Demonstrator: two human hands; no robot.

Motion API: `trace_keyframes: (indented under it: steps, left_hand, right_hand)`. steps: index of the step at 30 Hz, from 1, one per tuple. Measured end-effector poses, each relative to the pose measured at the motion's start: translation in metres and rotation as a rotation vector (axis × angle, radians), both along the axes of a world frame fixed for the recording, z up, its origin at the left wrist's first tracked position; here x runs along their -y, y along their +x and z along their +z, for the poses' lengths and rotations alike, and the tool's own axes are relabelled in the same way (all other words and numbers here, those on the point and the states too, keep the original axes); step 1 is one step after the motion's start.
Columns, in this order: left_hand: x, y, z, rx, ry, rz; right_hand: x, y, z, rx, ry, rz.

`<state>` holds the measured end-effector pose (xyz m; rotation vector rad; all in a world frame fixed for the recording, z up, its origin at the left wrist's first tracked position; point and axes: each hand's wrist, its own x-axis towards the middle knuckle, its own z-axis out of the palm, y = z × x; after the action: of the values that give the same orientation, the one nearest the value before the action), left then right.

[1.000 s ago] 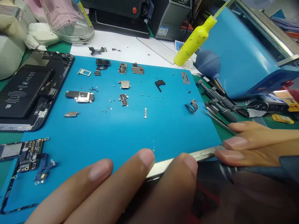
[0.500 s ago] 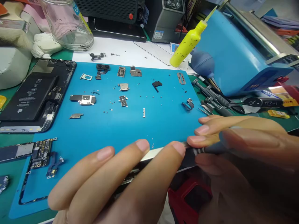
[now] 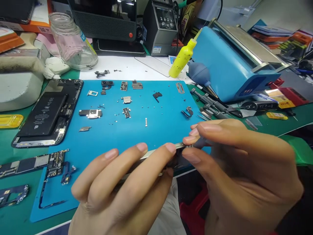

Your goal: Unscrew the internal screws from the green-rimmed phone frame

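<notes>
My left hand grips a thin silver phone frame from behind, fingers wrapped over its upper edge, above the near edge of the blue work mat. My right hand pinches the frame's right end with thumb and fingertips and seems to hold a thin dark tool there, mostly hidden by the fingers. Small metal brackets and tiny screws lie spread over the mat beyond my hands.
An opened phone with its black battery lies at the mat's left. Circuit boards sit at lower left. A glass jar, yellow squeeze bottle, blue machine and screwdrivers stand behind and to the right.
Both hands have drawn the frame up and toward me, off the mat. My right hand moved left from the table's right side onto the frame's end. The view has pulled back.
</notes>
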<state>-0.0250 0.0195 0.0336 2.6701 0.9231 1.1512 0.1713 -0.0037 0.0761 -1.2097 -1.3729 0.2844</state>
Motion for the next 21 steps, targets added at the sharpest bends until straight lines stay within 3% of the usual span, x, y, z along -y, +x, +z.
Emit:
trace_keyframes:
  steps: [5, 8, 11, 16, 21]
  left_hand:
    - [-0.002, 0.007, 0.002, -0.05, 0.001, 0.017]
    - [-0.002, 0.006, 0.003, -0.085, -0.062, 0.016]
    - [-0.008, -0.004, -0.003, -0.121, -0.147, 0.064]
    - [-0.023, -0.027, -0.019, -0.294, -0.278, 0.1]
    - [-0.012, -0.021, -0.023, -0.277, -0.264, 0.164]
  right_hand:
    - [-0.006, 0.008, -0.003, -0.031, 0.122, -0.061]
    - [-0.004, 0.019, 0.003, -0.188, 0.097, -0.279]
    - [-0.002, 0.033, 0.003, -0.168, 0.053, -0.503]
    - [0.005, 0.048, -0.02, 0.023, -0.022, -0.577]
    - [0.013, 0.053, -0.029, 0.129, -0.062, -0.543]
